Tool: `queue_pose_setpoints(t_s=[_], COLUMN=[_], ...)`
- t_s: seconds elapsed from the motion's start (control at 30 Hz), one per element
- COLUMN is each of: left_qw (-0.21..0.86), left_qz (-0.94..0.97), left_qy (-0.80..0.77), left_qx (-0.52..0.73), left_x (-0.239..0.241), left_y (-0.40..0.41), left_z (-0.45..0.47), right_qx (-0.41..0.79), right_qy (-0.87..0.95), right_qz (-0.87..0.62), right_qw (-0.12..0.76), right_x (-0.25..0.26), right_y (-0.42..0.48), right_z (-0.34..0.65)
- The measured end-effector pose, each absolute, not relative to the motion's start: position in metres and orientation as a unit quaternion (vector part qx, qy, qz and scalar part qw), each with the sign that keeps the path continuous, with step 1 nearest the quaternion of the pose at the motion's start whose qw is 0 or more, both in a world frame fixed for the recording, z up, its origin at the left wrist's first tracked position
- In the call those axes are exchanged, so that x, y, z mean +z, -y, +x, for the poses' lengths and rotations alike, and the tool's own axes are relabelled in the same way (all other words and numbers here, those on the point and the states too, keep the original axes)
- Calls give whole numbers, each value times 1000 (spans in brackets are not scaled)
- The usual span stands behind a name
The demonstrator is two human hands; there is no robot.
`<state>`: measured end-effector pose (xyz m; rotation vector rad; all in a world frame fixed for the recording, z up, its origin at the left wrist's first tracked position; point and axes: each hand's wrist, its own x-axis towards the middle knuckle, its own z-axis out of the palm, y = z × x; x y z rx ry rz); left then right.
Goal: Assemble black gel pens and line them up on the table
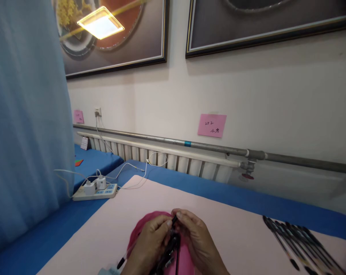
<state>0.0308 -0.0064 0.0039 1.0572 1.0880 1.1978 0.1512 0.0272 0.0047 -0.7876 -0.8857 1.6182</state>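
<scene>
Both of my hands meet over a round pink container (135, 229) at the bottom middle. My left hand (151, 242) and my right hand (197, 236) pinch a small black piece (174, 219) between thumbs and fingertips. What kind of piece it is I cannot make out. Beneath the hands, several shiny black parts (170, 250) lie in the pink container, partly hidden by my fingers. Left of my left wrist, a thin stick with a black tip (121, 262) pokes out. A pale blue item (109, 271) is cut off by the bottom edge.
Pink sheeting (236, 225) covers part of the blue table (158, 175). Several thin black-ended sticks (299, 240) lie side by side at right. A power strip (111, 190) with white chargers and cables sits at left, near a blue curtain (29, 114). Behind runs a radiator (184, 162).
</scene>
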Motion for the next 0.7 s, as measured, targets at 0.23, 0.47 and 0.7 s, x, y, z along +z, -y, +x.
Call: queue_pose_setpoints(t_s=[0.23, 0.47, 0.7], left_qw=[500, 526, 540], left_qz=[397, 210, 212], left_qy=[-510, -492, -477], left_qx=[575, 661, 660], left_x=[7, 17, 16], left_y=[-2, -3, -3], left_z=[6, -27, -24], right_qx=[616, 372, 161], right_qy=[401, 671, 882], right_qz=[-413, -469, -352], right_qw=[537, 439, 268], right_x=[10, 9, -17], right_y=[-33, -33, -20], right_z=[163, 176, 155])
